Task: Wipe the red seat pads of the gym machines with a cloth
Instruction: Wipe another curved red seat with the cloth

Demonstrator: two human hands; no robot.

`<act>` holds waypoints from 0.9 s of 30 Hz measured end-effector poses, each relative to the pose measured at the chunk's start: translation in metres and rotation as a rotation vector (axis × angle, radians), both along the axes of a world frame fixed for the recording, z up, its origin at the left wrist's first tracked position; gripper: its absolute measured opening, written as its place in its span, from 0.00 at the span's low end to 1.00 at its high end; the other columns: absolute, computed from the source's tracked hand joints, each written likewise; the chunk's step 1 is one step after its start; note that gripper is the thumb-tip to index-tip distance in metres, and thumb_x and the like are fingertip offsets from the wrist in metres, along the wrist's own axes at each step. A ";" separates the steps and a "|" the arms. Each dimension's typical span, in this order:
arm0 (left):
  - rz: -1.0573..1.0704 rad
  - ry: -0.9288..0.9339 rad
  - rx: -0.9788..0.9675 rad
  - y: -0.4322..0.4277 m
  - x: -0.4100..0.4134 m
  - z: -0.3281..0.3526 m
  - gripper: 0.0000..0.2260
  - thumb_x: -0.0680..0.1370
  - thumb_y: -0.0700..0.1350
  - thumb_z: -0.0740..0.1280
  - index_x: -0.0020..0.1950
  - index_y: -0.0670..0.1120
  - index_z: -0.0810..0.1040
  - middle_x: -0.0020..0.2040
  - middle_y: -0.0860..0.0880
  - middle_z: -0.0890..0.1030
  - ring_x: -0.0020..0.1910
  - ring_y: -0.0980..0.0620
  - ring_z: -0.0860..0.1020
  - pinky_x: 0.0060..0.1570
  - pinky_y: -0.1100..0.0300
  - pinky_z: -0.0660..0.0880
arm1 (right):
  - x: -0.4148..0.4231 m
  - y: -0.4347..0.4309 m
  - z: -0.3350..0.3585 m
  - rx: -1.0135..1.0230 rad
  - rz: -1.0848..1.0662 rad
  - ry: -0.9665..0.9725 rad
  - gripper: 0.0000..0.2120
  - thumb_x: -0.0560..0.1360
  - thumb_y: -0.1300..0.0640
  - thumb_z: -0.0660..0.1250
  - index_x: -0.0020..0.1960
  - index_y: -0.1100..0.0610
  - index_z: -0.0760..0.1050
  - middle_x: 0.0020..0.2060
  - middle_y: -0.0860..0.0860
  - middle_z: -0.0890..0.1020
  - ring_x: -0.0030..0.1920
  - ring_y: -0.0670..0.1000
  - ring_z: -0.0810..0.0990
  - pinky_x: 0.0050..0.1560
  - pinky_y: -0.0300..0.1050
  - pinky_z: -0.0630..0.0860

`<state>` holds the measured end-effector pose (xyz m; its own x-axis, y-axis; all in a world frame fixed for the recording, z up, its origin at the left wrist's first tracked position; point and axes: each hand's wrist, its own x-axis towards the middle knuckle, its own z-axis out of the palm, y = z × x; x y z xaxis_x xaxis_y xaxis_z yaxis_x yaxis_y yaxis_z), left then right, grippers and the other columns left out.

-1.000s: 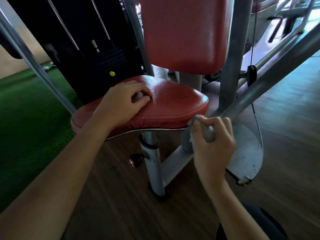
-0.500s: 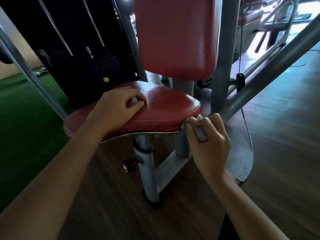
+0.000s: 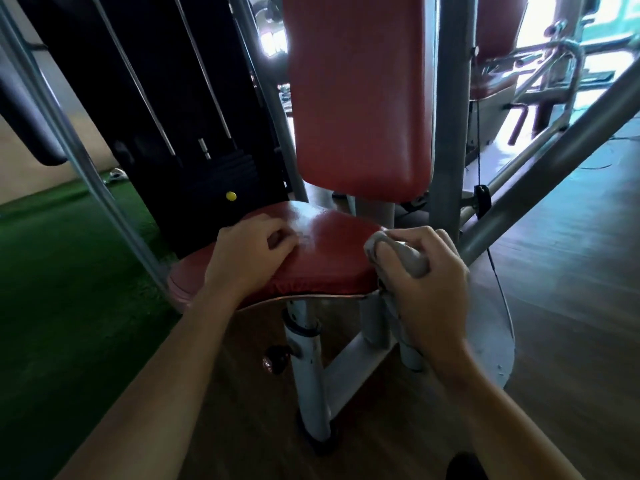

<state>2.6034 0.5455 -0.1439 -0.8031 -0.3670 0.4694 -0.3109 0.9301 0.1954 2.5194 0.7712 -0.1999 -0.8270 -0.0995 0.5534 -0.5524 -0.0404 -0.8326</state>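
Observation:
A red seat pad (image 3: 332,251) sits on a grey post in the middle, with a red back pad (image 3: 356,98) upright behind it. My left hand (image 3: 249,254) rests on the seat's front left, fingers curled, nothing visible in it. Clenched around a bunched grey cloth (image 3: 398,258), my right hand (image 3: 422,282) presses it against the seat's right front edge.
A black weight stack (image 3: 180,126) with a yellow pin stands behind the seat on the left. Grey frame tubes (image 3: 446,126) rise on the right and a slanted tube (image 3: 79,161) crosses on the left. Green turf (image 3: 62,289) lies left, wooden floor (image 3: 571,271) right. More machines stand at the back right.
My right hand with the cloth has risen from below the seat's right edge onto that edge. The left hand has stayed in place on the seat.

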 end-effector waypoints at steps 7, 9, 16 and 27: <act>0.155 0.006 0.160 -0.008 0.013 0.011 0.06 0.79 0.48 0.69 0.54 0.52 0.84 0.54 0.52 0.83 0.54 0.51 0.80 0.54 0.57 0.73 | -0.029 -0.031 0.064 0.470 0.209 0.213 0.13 0.74 0.39 0.69 0.57 0.41 0.79 0.50 0.41 0.78 0.49 0.45 0.79 0.50 0.44 0.74; 0.100 -0.054 0.184 -0.010 0.022 0.016 0.08 0.80 0.46 0.70 0.57 0.51 0.84 0.57 0.53 0.83 0.57 0.54 0.79 0.57 0.61 0.70 | -0.038 -0.039 0.067 0.681 0.354 0.330 0.20 0.73 0.34 0.66 0.62 0.38 0.76 0.53 0.41 0.78 0.54 0.46 0.79 0.55 0.43 0.74; 0.034 -0.119 0.164 -0.017 0.048 0.019 0.10 0.82 0.53 0.66 0.61 0.58 0.82 0.61 0.61 0.80 0.59 0.59 0.76 0.63 0.55 0.71 | -0.061 -0.022 0.056 0.775 0.579 0.478 0.30 0.71 0.32 0.68 0.71 0.31 0.67 0.67 0.30 0.74 0.67 0.34 0.72 0.68 0.43 0.72; 0.213 0.082 0.169 -0.021 0.049 0.004 0.08 0.83 0.52 0.64 0.58 0.54 0.82 0.54 0.56 0.79 0.52 0.55 0.78 0.46 0.63 0.69 | -0.017 -0.085 0.047 0.877 0.277 0.386 0.30 0.80 0.39 0.59 0.78 0.49 0.62 0.71 0.51 0.74 0.67 0.55 0.76 0.63 0.52 0.74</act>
<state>2.6526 0.5250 -0.1401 -0.6614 -0.6023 0.4470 -0.4729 0.7975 0.3747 2.5022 0.6858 -0.1532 -0.4918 -0.7639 0.4178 -0.8556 0.3349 -0.3948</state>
